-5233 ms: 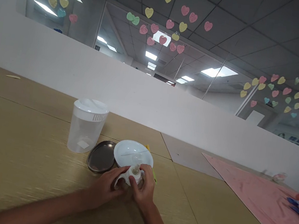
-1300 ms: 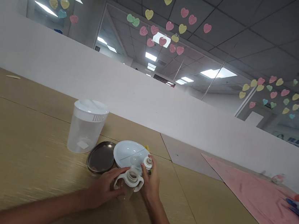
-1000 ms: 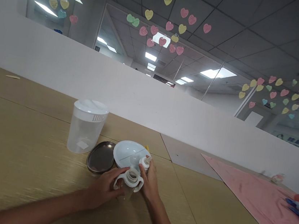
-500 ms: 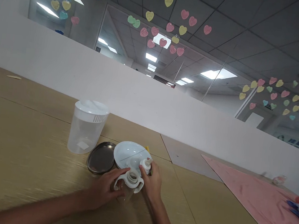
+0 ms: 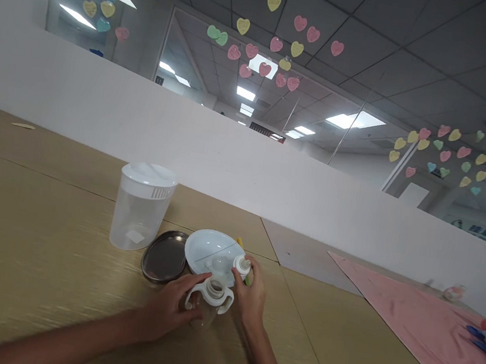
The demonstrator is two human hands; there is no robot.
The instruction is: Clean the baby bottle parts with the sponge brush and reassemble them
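Note:
A clear baby bottle with white side handles stands with its mouth uncovered. My left hand is closed around its left side, by the handle. My right hand grips a white bottle cap with a teat between thumb and fingers, a little above and right of the bottle mouth. Behind both hands is a white bowl with a clear domed piece in it. Something yellow and green, partly hidden, shows beside the bowl near my right hand.
A round metal tray lies left of the bowl. Farther left stands a translucent lidded container. A pink cloth covers the table's right side, with blue and red items at its edge. A white wall borders the back.
My right hand has shifted slightly right with the teat cap, which has tilted and turned in the fingers. The left hand and bottle have stayed in place.

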